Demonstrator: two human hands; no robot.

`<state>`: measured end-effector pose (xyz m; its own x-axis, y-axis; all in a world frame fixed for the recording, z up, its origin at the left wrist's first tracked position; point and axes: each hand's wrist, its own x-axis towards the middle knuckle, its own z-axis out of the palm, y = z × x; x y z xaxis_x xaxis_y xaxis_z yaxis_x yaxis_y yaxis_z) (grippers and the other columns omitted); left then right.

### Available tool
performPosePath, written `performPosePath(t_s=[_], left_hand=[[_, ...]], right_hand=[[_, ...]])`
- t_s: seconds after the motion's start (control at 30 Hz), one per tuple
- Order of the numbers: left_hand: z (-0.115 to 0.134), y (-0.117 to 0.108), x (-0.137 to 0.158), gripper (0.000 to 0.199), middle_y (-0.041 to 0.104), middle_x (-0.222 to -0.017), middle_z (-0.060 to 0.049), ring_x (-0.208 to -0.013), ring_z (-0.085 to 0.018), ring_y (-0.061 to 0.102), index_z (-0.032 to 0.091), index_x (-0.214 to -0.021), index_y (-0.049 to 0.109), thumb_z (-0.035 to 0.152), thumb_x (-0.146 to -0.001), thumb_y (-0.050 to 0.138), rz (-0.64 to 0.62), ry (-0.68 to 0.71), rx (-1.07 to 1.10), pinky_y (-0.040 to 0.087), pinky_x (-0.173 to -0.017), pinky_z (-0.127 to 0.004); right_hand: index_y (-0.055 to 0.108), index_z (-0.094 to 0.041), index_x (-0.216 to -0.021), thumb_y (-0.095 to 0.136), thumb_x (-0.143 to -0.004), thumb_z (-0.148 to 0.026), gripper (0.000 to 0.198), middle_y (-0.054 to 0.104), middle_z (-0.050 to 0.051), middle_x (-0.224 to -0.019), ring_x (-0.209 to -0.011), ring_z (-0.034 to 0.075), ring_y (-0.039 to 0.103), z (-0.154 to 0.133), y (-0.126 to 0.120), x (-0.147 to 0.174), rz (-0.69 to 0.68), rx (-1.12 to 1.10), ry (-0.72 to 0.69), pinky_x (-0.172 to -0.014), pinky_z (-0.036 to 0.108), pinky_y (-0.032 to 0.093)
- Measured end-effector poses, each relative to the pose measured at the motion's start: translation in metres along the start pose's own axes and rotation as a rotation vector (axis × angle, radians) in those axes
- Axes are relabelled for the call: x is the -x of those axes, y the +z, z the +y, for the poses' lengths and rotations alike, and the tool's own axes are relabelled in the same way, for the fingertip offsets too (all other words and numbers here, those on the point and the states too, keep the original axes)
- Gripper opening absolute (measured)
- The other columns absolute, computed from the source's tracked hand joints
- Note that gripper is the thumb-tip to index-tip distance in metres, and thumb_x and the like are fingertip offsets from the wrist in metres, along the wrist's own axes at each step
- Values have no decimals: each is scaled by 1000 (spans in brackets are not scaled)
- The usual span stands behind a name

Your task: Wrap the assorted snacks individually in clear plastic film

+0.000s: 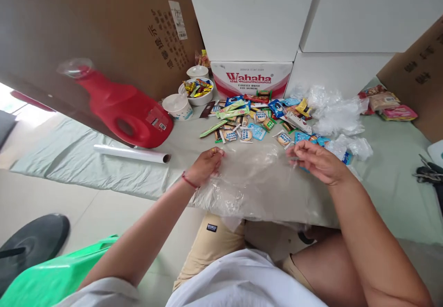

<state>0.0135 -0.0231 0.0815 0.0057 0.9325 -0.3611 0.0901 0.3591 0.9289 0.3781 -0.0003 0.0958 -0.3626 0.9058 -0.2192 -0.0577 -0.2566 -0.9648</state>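
My left hand (206, 166) pinches the edge of a clear plastic bag (238, 171) between thumb and forefinger; my right hand (318, 161) is at the bag's other side, fingers curled toward the thumb, but I can't tell whether they grip the film. The bag spreads between my hands over the near edge of the cloth-covered table (398, 159). Just beyond lie scattered wrapped snacks (244, 117), with crumpled clear plastic (334, 113) to their right. Behind the snacks stands a Wahaha box (252, 80); farther left, a red jug (128, 108) stands near a white roll (131, 153).
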Motion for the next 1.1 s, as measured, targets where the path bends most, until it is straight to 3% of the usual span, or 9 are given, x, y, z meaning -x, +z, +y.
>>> performPosePath(t_s=[0.1, 0.2, 0.33, 0.43, 0.57, 0.7, 0.87, 1.0, 1.1], left_hand=[[-11, 11, -45, 21, 44, -59, 5, -51, -15, 44, 21, -93, 62, 42, -95, 55, 161, 53, -339, 41, -51, -26], [-15, 18, -67, 26, 64, -93, -7, -83, -24, 63, 19, -112, 62, 35, -92, 60, 380, 193, -596, 54, -80, -38], [-21, 19, -61, 44, 56, -133, -20, -129, -33, 54, 16, -128, 56, 30, -88, 64, 585, 499, -568, 43, -114, -50], [-30, 17, -44, 46, 56, -131, -18, -128, -32, 54, 17, -134, 52, 35, -93, 62, 601, 550, -413, 46, -112, -49], [-44, 23, -26, 46, 60, -121, -16, -109, -30, 63, 16, -131, 54, 42, -94, 62, 501, 309, -295, 50, -105, -50], [-49, 37, -20, 35, 60, -121, -15, -123, -34, 58, 19, -119, 61, 30, -87, 68, 435, 462, -394, 44, -113, -51], [-44, 50, -18, 47, 55, -130, -18, -103, -27, 64, 16, -131, 53, 35, -90, 67, 474, 267, -194, 51, -102, -49], [-40, 63, -10, 66, 51, -140, -20, -120, -32, 58, 17, -140, 47, 39, -85, 76, 486, 355, -180, 44, -111, -51], [-40, 78, -9, 71, 53, -141, -19, -113, -28, 61, 21, -141, 45, 42, -83, 80, 430, 210, -20, 49, -101, -44]], right_hand=[[61, -24, -87, 92, -66, -53, 47, 71, 2, -91, -83, 19, 69, 9, 9, -36, 168, 25, 125, -67, 30, 57], [59, -23, -86, 89, -62, -53, 48, 66, -1, -76, -68, 16, 64, 23, 7, -62, 319, 179, 118, -52, 24, 47], [58, -24, -88, 81, -68, -51, 40, 66, 0, -76, -66, 16, 62, 35, -2, -78, 395, 284, 88, -51, 24, 45], [57, -25, -90, 72, -76, -48, 32, 68, 2, -80, -61, 16, 58, 38, -7, -86, 469, 401, 77, -50, 27, 42], [62, -22, -94, 58, -89, -37, 16, 71, 7, -84, -67, 21, 60, 35, -6, -94, 603, 881, -29, -66, 35, 46], [70, -19, -104, 50, -96, -28, 23, 73, 14, -93, -86, 29, 64, 35, 1, -101, 661, 1254, -44, -79, 39, 45], [73, -17, -110, 46, -98, -25, 30, 72, 16, -99, -91, 31, 66, 36, 4, -107, 757, 1329, -30, -81, 40, 44], [72, -16, -115, 43, -101, -25, 33, 72, 15, -104, -93, 28, 64, 36, 5, -109, 843, 1339, -8, -82, 37, 44], [71, -18, -116, 44, -102, -25, 31, 72, 13, -108, -94, 27, 63, 38, 10, -112, 902, 1308, 7, -81, 35, 43]])
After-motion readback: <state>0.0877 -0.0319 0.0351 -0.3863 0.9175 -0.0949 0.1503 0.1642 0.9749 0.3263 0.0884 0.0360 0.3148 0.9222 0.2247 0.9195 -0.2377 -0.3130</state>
